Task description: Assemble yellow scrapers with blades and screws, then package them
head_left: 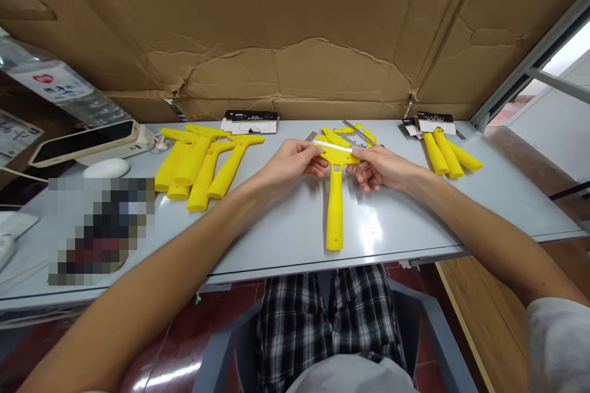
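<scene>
A yellow scraper (335, 209) with a thin metal blade strip along its wide head is held over the table, its handle pointing toward me. My left hand (295, 163) pinches the left end of the head between thumb and fingers. At the right end, my right hand (374, 167) grips the head the same way, its lower fingers curled beneath. Just behind the head lie loose yellow head pieces (370, 136) and thin metal blades (353, 127), partly hidden by the scraper and my hands.
Several yellow scraper handles (221, 175) lie in a pile at left, near a black-and-white card package (251, 121). Three more handles (445, 153) with cards (436, 120) lie at right. A phone (85, 141) and white mouse (107, 168) are far left; cardboard (299, 31) stands behind.
</scene>
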Available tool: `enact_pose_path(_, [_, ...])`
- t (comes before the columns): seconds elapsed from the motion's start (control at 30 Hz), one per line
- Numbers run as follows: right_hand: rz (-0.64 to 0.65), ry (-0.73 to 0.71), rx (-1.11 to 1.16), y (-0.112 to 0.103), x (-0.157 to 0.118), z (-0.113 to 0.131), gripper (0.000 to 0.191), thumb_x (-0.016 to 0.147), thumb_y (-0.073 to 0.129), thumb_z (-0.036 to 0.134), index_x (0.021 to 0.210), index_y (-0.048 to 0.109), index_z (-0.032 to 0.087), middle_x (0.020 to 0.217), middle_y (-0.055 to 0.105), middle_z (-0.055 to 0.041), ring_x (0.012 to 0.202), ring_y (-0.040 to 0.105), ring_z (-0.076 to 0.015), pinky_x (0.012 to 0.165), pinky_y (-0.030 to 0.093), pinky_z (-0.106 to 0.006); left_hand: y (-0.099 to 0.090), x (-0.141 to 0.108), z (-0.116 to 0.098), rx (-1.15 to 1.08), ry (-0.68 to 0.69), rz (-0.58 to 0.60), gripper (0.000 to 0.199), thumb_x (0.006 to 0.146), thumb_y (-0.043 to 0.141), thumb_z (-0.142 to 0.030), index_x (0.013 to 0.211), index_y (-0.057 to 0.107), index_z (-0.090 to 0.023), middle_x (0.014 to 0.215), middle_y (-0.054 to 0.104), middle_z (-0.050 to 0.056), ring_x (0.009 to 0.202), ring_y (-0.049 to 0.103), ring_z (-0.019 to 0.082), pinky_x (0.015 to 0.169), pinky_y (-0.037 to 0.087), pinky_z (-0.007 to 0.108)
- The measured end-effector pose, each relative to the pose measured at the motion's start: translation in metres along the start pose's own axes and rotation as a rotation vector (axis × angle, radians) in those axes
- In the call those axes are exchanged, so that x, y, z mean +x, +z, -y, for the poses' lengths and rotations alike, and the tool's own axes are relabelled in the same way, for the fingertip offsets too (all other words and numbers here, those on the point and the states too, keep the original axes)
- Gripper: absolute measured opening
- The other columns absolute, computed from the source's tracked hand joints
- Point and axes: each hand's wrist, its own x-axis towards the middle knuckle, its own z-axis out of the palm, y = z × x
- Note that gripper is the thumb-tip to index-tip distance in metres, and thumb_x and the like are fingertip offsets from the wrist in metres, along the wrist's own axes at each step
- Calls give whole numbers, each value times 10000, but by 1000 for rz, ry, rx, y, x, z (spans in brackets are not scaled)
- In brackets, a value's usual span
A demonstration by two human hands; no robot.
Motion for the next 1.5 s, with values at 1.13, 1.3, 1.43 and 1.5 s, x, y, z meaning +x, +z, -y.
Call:
enact_pose_path(1.13, [-446, -405, -587, -25, 10, -4, 624, 1065, 517, 745, 911, 730, 179, 701, 676, -63, 587, 624, -191, 590, 462, -347, -15, 13, 0, 102, -86, -86, 219, 1000, 693, -206, 836, 783, -93, 821, 787, 160, 668, 748, 196, 645, 656, 309])
enact_pose_path(1.3, [-641, -574, -943, -46, 14, -3, 252, 1010, 616, 360, 914, 762, 180, 738, 731, -46, 675, 638, -202, 774, 471, -359, -20, 15, -1, 92, -61, -94, 236, 1001, 675, -199, 831, 798, -92, 837, 785, 160, 677, 743, 190, 640, 657, 296])
enact_pose_path(1.43, [-651, -598, -1052, -60, 20, -7, 234, 951, 595, 201, 1025, 816, 178, 925, 791, -82, 767, 670, -224, 855, 487, -375, -21, 16, -2, 31, -20, -142, 215, 996, 669, -177, 823, 770, -100, 838, 777, 162, 719, 758, 213, 644, 651, 317])
enact_pose_path(1.5, [-648, -608, -1101, -63, 22, -11, 289, 960, 570, 169, 1079, 834, 183, 1010, 787, -102, 825, 668, -238, 857, 486, -384, -21, 17, -2, -9, 9, -187, 199, 994, 661, -168, 825, 746, -110, 844, 777, 160, 743, 763, 222, 655, 647, 328])
